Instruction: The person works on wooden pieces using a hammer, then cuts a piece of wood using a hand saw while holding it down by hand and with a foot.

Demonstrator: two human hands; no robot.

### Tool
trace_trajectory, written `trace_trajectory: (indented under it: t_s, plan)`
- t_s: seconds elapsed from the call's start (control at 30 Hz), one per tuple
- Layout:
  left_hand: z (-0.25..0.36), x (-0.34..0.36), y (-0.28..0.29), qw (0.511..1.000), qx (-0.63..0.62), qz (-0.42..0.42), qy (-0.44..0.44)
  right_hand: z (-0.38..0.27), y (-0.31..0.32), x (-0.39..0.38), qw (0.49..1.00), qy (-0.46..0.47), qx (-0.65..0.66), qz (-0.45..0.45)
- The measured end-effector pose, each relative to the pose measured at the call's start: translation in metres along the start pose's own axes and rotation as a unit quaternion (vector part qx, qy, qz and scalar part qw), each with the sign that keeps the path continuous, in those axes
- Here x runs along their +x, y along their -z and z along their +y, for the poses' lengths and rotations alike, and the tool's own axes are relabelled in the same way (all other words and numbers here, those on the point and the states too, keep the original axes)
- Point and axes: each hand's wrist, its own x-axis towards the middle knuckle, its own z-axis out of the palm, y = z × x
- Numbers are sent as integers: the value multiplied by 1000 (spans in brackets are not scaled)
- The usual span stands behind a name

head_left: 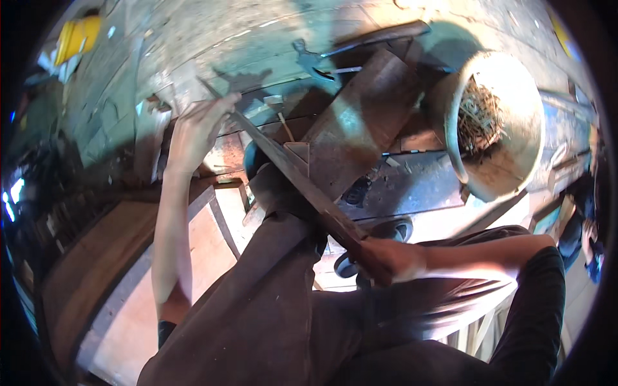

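A long, narrow dark strip, apparently wood, slants across my view over my knee. My right hand is closed round its near, lower right end. Toward the far, upper left end, my left hand has a finger lying across the strip and appears to grip it. Motion blurs that hand, and its other fingers are partly hidden. Below the strip's middle is my trousered leg. A wide brown board lies just beyond the strip.
At the right a pale bucket holds a heap of shavings. A hammer lies beyond the brown board. A yellow container stands at the far left. Large curved panels lean at the left. Another person's hand shows at the right edge.
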Motion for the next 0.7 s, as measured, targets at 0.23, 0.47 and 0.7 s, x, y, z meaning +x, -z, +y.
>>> trace_trajectory:
  t_s: [0.23,0.47,0.7]
  plan:
    - [43,-117,-1,962,-63,158,212,-79,50,71,984,81,80,138]
    - [163,-273,122,873,371,215,230,-168,161,78,952,-23,-259,163]
    - [284,-367,205,779,518,224,273,-158,175,75,942,44,-151,297]
